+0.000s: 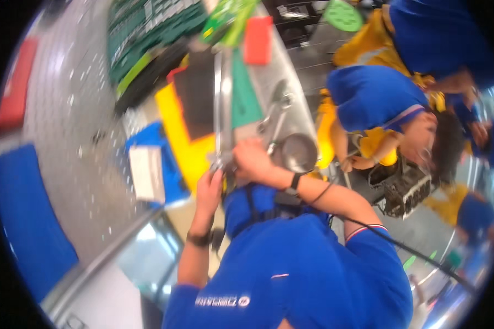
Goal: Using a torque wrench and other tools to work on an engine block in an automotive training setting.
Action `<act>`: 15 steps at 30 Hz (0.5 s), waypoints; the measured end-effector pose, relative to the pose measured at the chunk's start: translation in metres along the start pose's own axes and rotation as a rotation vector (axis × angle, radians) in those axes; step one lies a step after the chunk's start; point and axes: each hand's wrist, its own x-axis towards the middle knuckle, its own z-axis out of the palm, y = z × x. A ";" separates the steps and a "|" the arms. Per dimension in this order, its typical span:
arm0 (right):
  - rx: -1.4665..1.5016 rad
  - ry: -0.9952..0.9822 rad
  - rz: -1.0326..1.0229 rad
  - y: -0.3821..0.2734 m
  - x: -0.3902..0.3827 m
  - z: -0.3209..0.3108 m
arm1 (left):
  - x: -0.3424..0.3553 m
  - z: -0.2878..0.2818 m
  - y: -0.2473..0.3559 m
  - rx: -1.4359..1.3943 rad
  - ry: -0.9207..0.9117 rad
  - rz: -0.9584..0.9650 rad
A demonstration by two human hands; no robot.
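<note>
A long metal bar (223,104) is gripped at its near end by both hands. The left hand (209,189) is closed around the bar from below; the right hand (251,160) is clamped over the same end from above, so the two hands touch each other there. The bar runs away along the middle of the table (269,82), beside a green sheet (244,93) and over a yellow board (189,148) with a black pad (195,101).

The picture is blurred by motion, so the exact hold of the fingers cannot be told.

Several risks can be judged from this. A round steel pot (297,152) stands just beside the right hand at the table's near edge, with a metal tool (277,112) lying behind it; either could be knocked off if the bar is swung sideways. Fingers could be pinched where the hands meet on the bar. The far end of the bar lies near a red block (257,39), which could be pushed. A second person (389,109) is bent low off the table's right edge and could be struck if the pot falls or the bar slips from the grip.
</note>
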 end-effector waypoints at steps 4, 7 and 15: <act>-0.008 0.259 -0.132 0.001 -0.003 0.003 | -0.020 -0.012 0.020 -0.225 0.042 -0.101; -0.077 0.397 -0.123 0.004 0.009 -0.001 | -0.025 -0.025 0.023 -0.321 0.087 -0.128; -0.142 0.279 -0.045 -0.004 0.028 -0.018 | -0.030 -0.029 0.005 -0.451 0.118 -0.176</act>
